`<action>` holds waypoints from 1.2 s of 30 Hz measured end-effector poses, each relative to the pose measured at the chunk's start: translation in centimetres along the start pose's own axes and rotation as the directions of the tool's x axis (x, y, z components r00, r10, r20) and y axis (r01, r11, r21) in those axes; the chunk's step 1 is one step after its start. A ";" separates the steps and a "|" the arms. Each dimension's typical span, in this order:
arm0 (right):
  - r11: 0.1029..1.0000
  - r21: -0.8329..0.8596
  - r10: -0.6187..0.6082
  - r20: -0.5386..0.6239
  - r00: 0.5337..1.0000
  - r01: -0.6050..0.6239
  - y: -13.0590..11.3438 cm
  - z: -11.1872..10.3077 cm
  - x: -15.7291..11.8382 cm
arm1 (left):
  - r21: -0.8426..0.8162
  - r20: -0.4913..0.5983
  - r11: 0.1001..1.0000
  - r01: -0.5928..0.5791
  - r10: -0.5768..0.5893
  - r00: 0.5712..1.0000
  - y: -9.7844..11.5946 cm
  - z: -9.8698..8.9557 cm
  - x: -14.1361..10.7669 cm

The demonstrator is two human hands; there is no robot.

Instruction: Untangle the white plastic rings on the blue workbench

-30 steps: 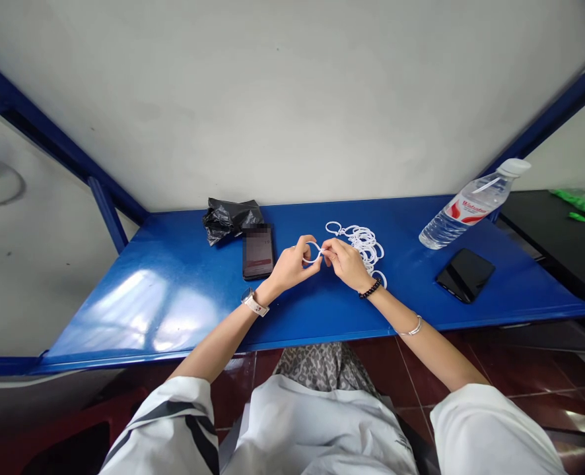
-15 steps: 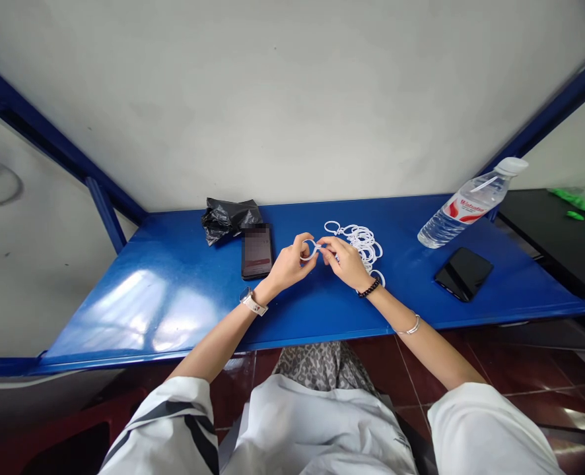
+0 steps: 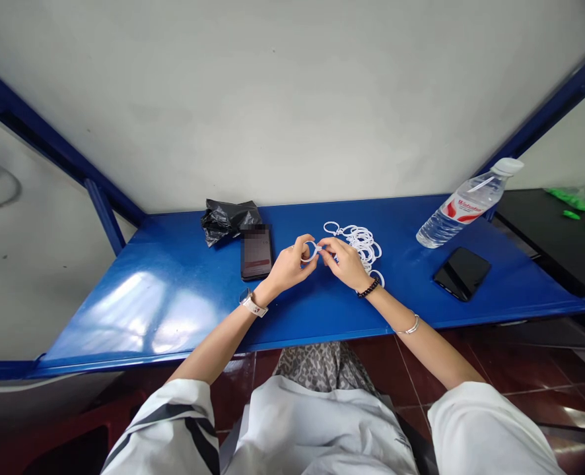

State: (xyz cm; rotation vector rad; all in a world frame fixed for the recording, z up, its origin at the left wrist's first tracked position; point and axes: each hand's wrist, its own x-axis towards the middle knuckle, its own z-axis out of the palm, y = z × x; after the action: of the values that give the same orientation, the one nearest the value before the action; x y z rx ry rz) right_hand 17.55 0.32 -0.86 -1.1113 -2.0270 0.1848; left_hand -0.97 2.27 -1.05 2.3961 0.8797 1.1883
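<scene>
A thin white ring [image 3: 311, 260] is held up just above the blue table, its exact kind too small to make out. My left hand [image 3: 292, 262] grips the ring's left side between curled thumb and fingers. On the ring's right side, the fingertips of my right hand [image 3: 343, 259] pinch a small white knot or joint. Behind and beside my right hand lies a loose pile of similar white rings [image 3: 364, 239], some overlapping and partly hidden by the hand.
Left of my hands, a phone with a lit screen [image 3: 257, 254] lies by a crumpled black plastic bag [image 3: 230, 218]. A tilted-looking water bottle [image 3: 463, 206] and a dark phone [image 3: 463, 274] are on the right. The blue tabletop [image 3: 312, 316] meets a pale wall.
</scene>
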 end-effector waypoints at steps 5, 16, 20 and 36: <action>0.999 -0.033 -0.010 0.005 1.000 0.010 0.0 -0.2 0.0 | 0.013 0.018 0.999 0.035 -0.036 0.999 0.1 -0.2 0.1; 0.993 -0.091 -0.076 0.035 0.996 0.079 -0.2 -0.3 0.1 | 0.141 0.038 0.986 0.085 -0.091 0.995 0.2 -0.7 0.3; 0.991 -0.081 -0.101 0.027 0.995 0.103 -0.2 -0.4 0.1 | 0.147 0.044 0.986 0.079 -0.086 0.995 0.3 -0.7 0.3; 0.998 -0.055 -0.023 -0.027 0.999 0.022 -0.3 -0.1 0.0 | 0.176 -0.005 0.977 0.121 -0.122 0.992 -0.6 -0.5 0.3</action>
State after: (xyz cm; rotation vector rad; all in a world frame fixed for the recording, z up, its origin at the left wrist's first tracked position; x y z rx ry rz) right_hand 17.41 0.10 -0.62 -1.1184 -2.0302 0.1029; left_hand -1.43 2.90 -0.91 2.4387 1.1561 1.0978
